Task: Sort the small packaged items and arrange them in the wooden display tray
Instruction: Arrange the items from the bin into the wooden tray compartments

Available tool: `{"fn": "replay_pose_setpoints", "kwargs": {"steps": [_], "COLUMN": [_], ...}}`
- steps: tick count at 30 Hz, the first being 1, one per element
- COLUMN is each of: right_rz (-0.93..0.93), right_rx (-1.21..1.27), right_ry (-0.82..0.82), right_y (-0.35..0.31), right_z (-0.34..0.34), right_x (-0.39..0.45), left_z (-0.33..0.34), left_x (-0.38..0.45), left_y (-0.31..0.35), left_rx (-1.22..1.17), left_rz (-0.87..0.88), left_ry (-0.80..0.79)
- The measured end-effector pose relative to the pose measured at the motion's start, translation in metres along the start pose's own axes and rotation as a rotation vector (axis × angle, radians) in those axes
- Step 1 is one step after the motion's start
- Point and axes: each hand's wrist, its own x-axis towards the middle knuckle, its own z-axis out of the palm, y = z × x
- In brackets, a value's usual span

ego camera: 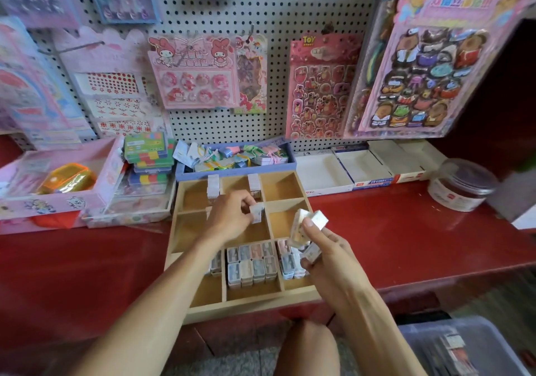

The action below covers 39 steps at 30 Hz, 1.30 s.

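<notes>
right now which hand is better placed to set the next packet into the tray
Left, probably. The left hand already pinches a single packet right above the wooden tray's middle compartments. The right hand sits nearer the tray's right edge, gripping a bunch of packets like a supply.

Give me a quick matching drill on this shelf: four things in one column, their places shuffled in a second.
Things:
1. left hand
2. right hand
3. clear round jar
4. yellow case

Places:
A. in the pink box, far left
B. on the red shelf, far right
C. holding several small packs over the wooden tray
D. pinching one small pack over the tray's middle

Pairs: 1-D, 2-C, 3-B, 4-A
</notes>
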Motion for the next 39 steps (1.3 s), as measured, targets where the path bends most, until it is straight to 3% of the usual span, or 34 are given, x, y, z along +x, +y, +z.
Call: {"fn": "replay_pose_setpoints", "kwargs": {"steps": [15, 18, 21, 24, 26, 35, 39], "right_rz": [-0.054, -0.080, -0.095, -0.118, -0.126, -0.124, -0.109], "right_rx": [0.008, -0.012, -0.048, -0.078, -0.099, -0.132, -0.151], "right_ry": [-0.020, -0.049, -0.081, -0.104, -0.104, -0.023, 0.087], "right_y": [-0.001, 0.001, 0.001, 0.002, 0.001, 0.000, 0.003], "right_z": [-0.014, -0.017, -0.019, -0.016, -0.011, 0.004, -0.002], "right_x": [-0.003, -0.002, -0.002, -0.002, -0.004, -0.001, 0.006], "left_z": [0.018, 0.008, -0.004, -0.011, -0.012, -0.018, -0.024], "left_x": [0.010, -0.008, -0.038, -0.058, -0.062, -0.056, -0.038], "left_y": [0.009, 0.021, 0.042, 0.055, 0.056, 0.038, 0.020], "left_rx": [0.166, -0.047, -0.418, -0.583, -0.624, -0.646, -0.474], "left_rz": [-0.001, 0.031, 0.087, 0.174, 0.195, 0.111, 0.070], "left_ry": [0.074, 0.135, -0.046, -0.296, -0.363, -0.199, -0.028]}}
